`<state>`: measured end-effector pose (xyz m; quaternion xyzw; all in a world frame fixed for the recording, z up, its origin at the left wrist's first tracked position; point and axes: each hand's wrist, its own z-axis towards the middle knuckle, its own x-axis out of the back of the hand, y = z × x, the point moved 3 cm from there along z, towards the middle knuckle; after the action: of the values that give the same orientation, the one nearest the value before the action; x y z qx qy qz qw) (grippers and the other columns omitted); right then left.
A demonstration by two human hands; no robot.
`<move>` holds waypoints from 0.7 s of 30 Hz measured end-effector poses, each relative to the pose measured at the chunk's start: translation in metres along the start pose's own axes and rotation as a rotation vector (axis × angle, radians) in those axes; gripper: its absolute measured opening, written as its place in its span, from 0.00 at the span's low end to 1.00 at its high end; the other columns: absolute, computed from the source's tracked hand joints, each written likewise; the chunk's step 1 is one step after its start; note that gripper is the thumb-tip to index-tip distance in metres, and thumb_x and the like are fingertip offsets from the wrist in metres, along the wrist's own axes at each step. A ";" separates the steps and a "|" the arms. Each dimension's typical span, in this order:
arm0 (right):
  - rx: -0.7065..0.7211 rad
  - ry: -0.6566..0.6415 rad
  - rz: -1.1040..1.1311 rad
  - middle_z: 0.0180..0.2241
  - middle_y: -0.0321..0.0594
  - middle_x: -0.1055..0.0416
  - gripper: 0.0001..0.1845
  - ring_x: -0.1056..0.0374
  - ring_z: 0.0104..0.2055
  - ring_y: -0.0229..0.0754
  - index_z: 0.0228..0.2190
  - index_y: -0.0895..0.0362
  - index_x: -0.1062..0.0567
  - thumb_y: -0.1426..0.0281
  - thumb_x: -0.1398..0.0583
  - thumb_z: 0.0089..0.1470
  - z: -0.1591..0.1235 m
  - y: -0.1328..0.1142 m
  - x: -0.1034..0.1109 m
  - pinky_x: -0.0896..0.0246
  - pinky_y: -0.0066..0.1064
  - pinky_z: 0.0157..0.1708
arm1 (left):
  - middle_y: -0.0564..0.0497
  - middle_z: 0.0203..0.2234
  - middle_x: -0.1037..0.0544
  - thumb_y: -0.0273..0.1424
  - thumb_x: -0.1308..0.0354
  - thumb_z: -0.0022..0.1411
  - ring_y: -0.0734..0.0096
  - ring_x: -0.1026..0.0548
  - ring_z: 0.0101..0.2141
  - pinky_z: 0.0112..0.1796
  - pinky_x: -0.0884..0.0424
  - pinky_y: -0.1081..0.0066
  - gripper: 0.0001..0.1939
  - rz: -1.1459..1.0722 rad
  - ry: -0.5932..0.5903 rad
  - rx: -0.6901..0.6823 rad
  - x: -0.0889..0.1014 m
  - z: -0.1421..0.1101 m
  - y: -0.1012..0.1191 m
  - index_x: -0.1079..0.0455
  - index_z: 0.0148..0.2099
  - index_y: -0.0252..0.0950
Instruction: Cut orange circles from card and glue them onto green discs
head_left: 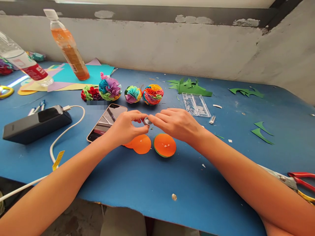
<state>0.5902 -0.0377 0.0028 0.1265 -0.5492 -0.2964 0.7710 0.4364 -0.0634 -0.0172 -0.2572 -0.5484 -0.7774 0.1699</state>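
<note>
My left hand (126, 127) and my right hand (176, 123) meet above the blue table (147, 183). Both pinch a small round silver piece (147, 121) between their fingertips. Just below the hands lie orange paper discs (141, 144) and a stack of orange discs with a green edge (164, 145). A phone (104, 122) lies flat under my left hand's far side.
Several multicoloured paper balls (110, 88) sit in a row behind the hands. A clear plastic case (196, 105), green paper cuttings (190, 87), a power bank (36, 124) with white cable, two bottles (69, 46), coloured sheets and red-handled scissors (295, 182) lie around.
</note>
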 end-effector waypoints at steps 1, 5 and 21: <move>-0.009 0.012 -0.005 0.19 0.33 0.35 0.22 0.46 0.22 0.35 0.32 0.57 0.27 0.82 0.58 0.60 0.000 0.000 0.001 0.49 0.29 0.24 | 0.53 0.26 0.28 0.30 0.44 0.52 0.71 0.32 0.31 0.33 0.34 0.72 0.06 0.005 0.005 0.005 0.000 0.000 0.000 0.26 0.31 0.38; -0.092 -0.005 -0.003 0.19 0.34 0.35 0.20 0.45 0.22 0.36 0.31 0.55 0.28 0.79 0.57 0.61 0.003 0.000 0.006 0.49 0.29 0.24 | 0.53 0.26 0.26 0.33 0.43 0.52 0.69 0.30 0.32 0.34 0.32 0.71 0.07 0.005 -0.018 0.056 -0.002 -0.001 -0.001 0.25 0.31 0.38; -0.343 -0.005 0.350 0.27 0.36 0.28 0.16 0.37 0.26 0.35 0.35 0.54 0.25 0.70 0.52 0.63 0.004 0.008 0.014 0.53 0.27 0.22 | 0.49 0.40 0.23 0.32 0.44 0.57 0.65 0.27 0.40 0.41 0.29 0.66 0.14 0.114 0.029 0.146 0.012 0.000 -0.011 0.26 0.45 0.38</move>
<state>0.5924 -0.0390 0.0189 -0.1039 -0.5063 -0.2473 0.8195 0.4207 -0.0592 -0.0181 -0.2636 -0.5854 -0.7281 0.2402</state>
